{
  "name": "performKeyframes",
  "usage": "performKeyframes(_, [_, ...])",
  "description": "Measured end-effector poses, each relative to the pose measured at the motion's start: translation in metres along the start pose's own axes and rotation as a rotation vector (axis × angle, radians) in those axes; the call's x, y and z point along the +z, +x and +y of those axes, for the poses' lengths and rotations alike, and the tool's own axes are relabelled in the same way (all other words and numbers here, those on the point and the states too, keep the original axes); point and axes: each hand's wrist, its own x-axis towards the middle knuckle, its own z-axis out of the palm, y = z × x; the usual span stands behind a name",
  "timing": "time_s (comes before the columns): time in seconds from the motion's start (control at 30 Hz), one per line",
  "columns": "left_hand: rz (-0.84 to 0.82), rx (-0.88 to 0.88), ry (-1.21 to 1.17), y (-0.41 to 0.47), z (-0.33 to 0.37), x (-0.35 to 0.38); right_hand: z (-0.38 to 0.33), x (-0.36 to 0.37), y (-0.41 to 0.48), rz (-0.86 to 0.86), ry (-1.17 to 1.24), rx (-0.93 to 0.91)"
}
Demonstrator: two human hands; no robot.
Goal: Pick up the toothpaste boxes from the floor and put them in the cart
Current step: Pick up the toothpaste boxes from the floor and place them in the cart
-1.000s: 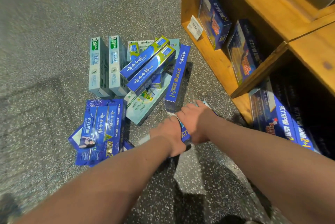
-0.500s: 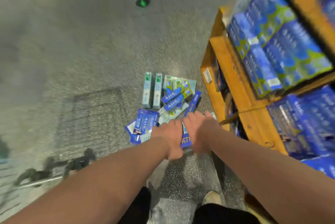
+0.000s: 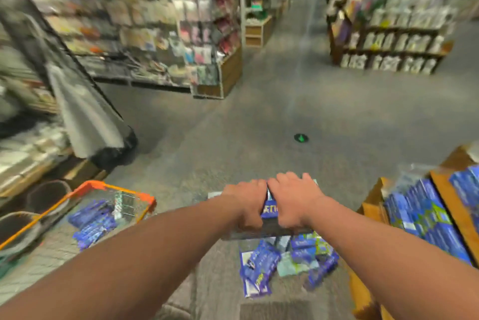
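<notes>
Left hand (image 3: 246, 204): fingers curled down over the left side of a bundle of toothpaste boxes, its grip clamped on them.
Right hand (image 3: 294, 201): pressed against the right side of the same bundle, grip closed on it, knuckles up, almost touching the left hand.
Held toothpaste boxes (image 3: 269, 212): a blue face with white lettering shows in the narrow gap between the two hands; pale box ends stick out past the hands on both sides; the bundle is raised clear of the floor, above the heap.
Heap on the floor (image 3: 285, 262): blue, teal and green toothpaste boxes lying jumbled below the hands, just beside the wooden shelf; blurred, so no count is possible.
Cart (image 3: 114, 188): wire basket with an orange rim, to the left of the hands and well apart from them; blue boxes (image 3: 92, 223) already lie inside it.
Wooden shelf (image 3: 445, 205): at the right edge, stocked with blue and green boxes standing in rows.
Floor (image 3: 259, 125): grey speckled, with a small green and black object (image 3: 301, 137) lying ahead in the aisle.
Background: store shelving on both sides of the aisle, smeared by motion blur.
</notes>
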Motion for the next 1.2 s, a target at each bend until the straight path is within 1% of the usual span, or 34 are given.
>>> performKeyframes(0.13, [0.089, -0.068, -0.02, -0.063, -0.077, -0.014, -0.08, -0.047, 0.024, 0.086, -0.043, -0.056])
performKeyframes(0.23, [0.09, -0.127, -0.028, -0.116, -0.142, -0.014, -0.153, -0.075, 0.047, 0.107, -0.051, -0.12])
performKeyframes(0.37, [0.092, -0.199, 0.028, -0.194, -0.239, -0.015, -0.269, -0.105, 0.085, 0.132, -0.007, -0.175])
performKeyframes(0.5, [0.097, -0.252, 0.102, -0.255, -0.32, -0.016, -0.364, -0.122, 0.118, 0.166, 0.018, -0.203])
performKeyframes(0.67, [0.051, -0.328, 0.093, -0.294, -0.404, 0.006, -0.451, -0.126, 0.162, 0.146, 0.027, -0.264])
performKeyframes(0.77, [0.04, -0.376, 0.1, -0.301, -0.443, 0.035, -0.489, -0.11, 0.19, 0.131, 0.019, -0.293])
performKeyframes(0.87, [-0.006, -0.418, 0.099, -0.296, -0.477, 0.077, -0.521, -0.078, 0.224, 0.072, 0.015, -0.329])
performKeyframes(1.0, [-0.11, -0.437, 0.066, -0.276, -0.519, 0.141, -0.557, -0.019, 0.27, -0.072, 0.063, -0.351])
performKeyframes(1.2, [-0.253, -0.395, 0.007, -0.241, -0.567, 0.246, -0.6, 0.081, 0.323, -0.234, 0.083, -0.315])
